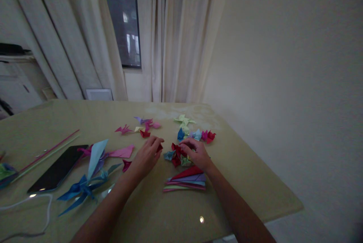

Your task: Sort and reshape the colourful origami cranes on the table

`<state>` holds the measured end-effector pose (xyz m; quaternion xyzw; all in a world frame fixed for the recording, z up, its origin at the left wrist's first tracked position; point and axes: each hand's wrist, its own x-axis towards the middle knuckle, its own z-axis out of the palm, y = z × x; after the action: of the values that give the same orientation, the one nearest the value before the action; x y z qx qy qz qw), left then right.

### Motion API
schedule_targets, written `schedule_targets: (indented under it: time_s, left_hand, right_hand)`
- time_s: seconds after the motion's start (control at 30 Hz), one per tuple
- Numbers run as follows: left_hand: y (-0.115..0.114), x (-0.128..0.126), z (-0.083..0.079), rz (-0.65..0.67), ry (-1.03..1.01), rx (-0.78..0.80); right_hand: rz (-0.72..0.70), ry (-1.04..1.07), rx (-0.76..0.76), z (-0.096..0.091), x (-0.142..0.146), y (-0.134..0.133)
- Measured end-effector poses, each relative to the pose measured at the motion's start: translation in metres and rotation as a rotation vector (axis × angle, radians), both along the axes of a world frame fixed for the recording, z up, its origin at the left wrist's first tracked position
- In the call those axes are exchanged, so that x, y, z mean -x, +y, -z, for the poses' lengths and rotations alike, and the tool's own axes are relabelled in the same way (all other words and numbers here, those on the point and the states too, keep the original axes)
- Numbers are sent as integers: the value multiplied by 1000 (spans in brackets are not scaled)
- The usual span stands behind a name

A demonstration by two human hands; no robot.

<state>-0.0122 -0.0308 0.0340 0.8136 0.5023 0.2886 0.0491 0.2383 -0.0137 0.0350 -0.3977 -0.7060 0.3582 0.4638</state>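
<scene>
Paper (176, 157) in pointed red folds lies by right hand (197, 154)

This looks like a room in a home: long pale curtains (187, 35) hang around a dark window (123, 20), beside a plain wall (283, 65), with a white cabinet (17, 80) beyond the yellowish table (249, 182).
</scene>
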Motion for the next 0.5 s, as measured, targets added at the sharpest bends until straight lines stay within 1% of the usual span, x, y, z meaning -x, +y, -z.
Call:
schedule_targets:
  time_s: [0.07, 0.13, 0.23, 0.3, 0.33, 0.37, 0.43, 0.5]
  left_hand:
    - [-7, -11, 0, 195, -174, -83]
    - [-15, -22, 1, 304, -258, -121]
    - [-22, -34, 2, 353, -298, -158]
    - [-22, -35, -1, 340, -285, -183]
    - [-21, -33, -3, 299, -255, -191]
    - [-20, -28, -7, 228, -200, -192]
    - [-19, -14, -14, -7, 0, -145]
    - [-19, 6, -19, -286, 275, -5]
  right_hand:
    - [-25, -34, -12, 1, 5, -3]
    - [-97, -35, 5, 1, 7, -5]
    - [-166, -15, 22, 1, 6, -6]
    - [-169, -10, 30, 2, 3, -4]
    - [-153, -5, 28, 2, 1, -3]
    - [-127, 4, 23, 2, -1, -1]
    - [-47, 35, 2, 1, -5, 3]
    - [47, 68, -31, 1, -10, 8]
